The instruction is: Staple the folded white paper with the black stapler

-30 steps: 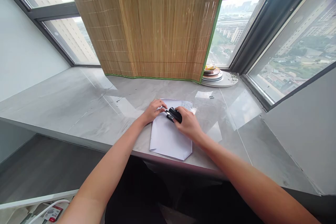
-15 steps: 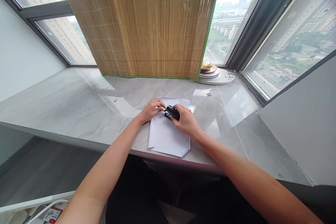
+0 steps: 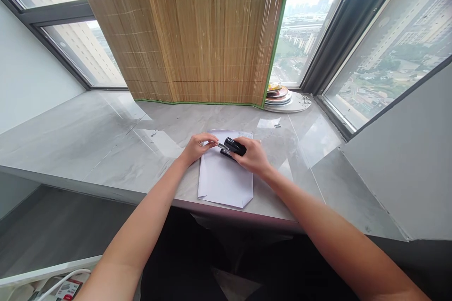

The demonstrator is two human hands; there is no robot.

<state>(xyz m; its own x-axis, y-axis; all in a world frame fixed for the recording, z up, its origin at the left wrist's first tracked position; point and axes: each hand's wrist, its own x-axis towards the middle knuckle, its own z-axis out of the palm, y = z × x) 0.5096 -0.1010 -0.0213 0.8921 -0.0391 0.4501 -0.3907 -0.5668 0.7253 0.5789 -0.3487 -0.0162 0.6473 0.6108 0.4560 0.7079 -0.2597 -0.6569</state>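
My right hand [image 3: 252,154] is wrapped around a black stapler [image 3: 236,146] whose two halves are spread apart. A silvery metal part [image 3: 223,147] shows between those halves. The fingers of my left hand [image 3: 199,146] are pinched together at the end of this metal part. Whether they grip the metal itself or something small beside it is hidden. Beneath both hands lies a stack of white paper [image 3: 226,181] with bent lower corners. Some writing shows near its top right, partly covered by my right hand.
Two small grey strips, perhaps staples [image 3: 277,125], lie on the grey stone counter [image 3: 169,124]. Stacked plates [image 3: 278,96] stand on a round white board [image 3: 302,103] at the back right. A bamboo blind [image 3: 205,33] hangs down to the counter's rear.
The stapler's halves are wider apart, with more of the upper black half raised. My left fingers have shifted slightly left and straightened. The whole view has moved a little.
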